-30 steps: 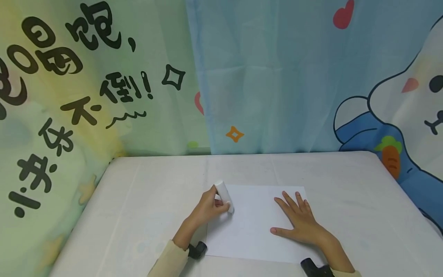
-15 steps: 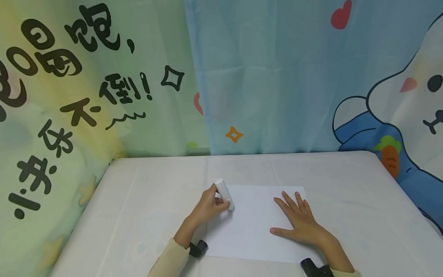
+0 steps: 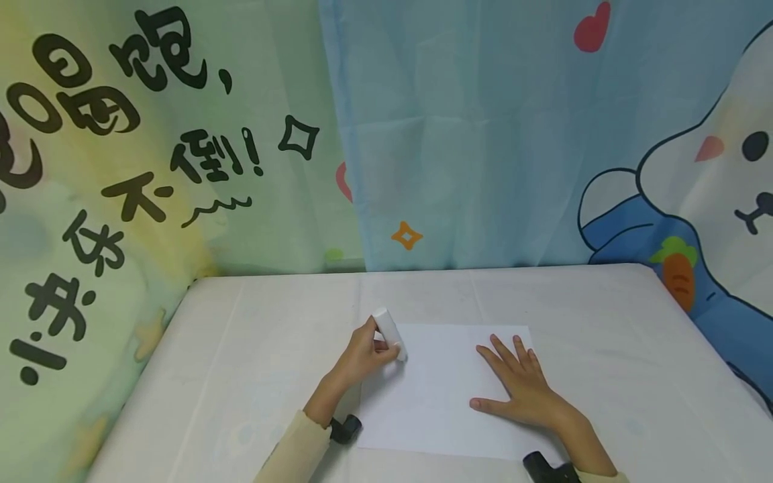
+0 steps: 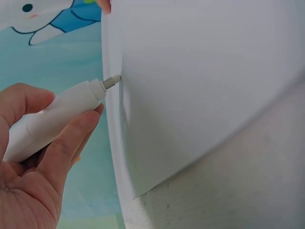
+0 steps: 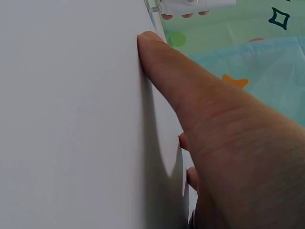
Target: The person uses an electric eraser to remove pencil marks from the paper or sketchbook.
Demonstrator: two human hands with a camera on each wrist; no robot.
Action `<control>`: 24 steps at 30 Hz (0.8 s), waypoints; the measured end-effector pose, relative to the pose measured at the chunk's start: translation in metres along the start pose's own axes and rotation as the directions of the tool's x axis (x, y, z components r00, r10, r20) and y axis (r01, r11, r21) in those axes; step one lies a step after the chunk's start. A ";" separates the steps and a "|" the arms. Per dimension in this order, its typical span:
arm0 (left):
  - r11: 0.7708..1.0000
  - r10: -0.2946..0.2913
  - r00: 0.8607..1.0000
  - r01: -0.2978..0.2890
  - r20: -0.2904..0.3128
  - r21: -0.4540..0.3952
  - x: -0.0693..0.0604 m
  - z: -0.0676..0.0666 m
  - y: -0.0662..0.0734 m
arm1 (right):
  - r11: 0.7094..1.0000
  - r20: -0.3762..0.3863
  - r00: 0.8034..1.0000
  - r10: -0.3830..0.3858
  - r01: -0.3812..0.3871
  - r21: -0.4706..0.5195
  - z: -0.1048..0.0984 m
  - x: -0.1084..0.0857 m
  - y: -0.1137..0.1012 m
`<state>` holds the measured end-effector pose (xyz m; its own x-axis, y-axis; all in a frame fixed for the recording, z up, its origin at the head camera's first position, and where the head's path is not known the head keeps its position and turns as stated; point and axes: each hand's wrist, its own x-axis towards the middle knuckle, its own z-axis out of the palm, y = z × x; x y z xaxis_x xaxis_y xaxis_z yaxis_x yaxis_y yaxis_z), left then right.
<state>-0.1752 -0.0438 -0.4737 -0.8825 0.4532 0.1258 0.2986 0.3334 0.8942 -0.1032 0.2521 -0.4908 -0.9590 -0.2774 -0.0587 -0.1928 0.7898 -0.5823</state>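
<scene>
My left hand (image 3: 357, 359) grips a thick white electric eraser (image 3: 389, 333) between thumb and fingers, tilted over the left part of a blank white sheet of paper (image 3: 435, 396). In the left wrist view, the narrow grey holder and pale tip (image 4: 114, 80) of the eraser meet the sheet's surface, touching or very close to it. Spread flat, my right hand (image 3: 528, 396) rests on the right side of the paper. Its thumb (image 5: 167, 67) lies against the sheet in the right wrist view, with the other fingers mostly hidden behind it. No marks show on the paper.
The paper lies on a table with a white cloth (image 3: 272, 322). Behind the table hang printed curtains (image 3: 483, 168) with lettering and a cartoon animal. A black wrist camera sits on each wrist, the left one (image 3: 346, 429) over the paper's lower left corner.
My left hand and the electric eraser have shifted slightly toward the far edge of the paper. The right hand stays in place. The head view has drifted a little.
</scene>
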 end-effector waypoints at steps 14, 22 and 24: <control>1.000 0.010 1.000 -0.010 -0.010 0.000 0.007 -0.004 -0.003 | 1.000 0.001 1.000 -0.012 0.012 -0.003 -0.001 0.000 0.001; 1.000 0.025 1.000 -0.025 -0.018 -0.012 0.011 -0.005 -0.004 | 1.000 -0.003 1.000 -0.019 0.019 0.012 0.000 0.000 0.003; 1.000 0.024 1.000 -0.024 -0.019 -0.005 0.012 -0.005 -0.005 | 1.000 0.000 1.000 -0.019 0.019 0.011 -0.001 0.000 0.002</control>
<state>-0.1897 -0.0443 -0.4745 -0.8819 0.4450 0.1557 0.3182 0.3179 0.8931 -0.1040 0.2543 -0.4914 -0.9551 -0.2924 -0.0480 -0.2086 0.7784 -0.5922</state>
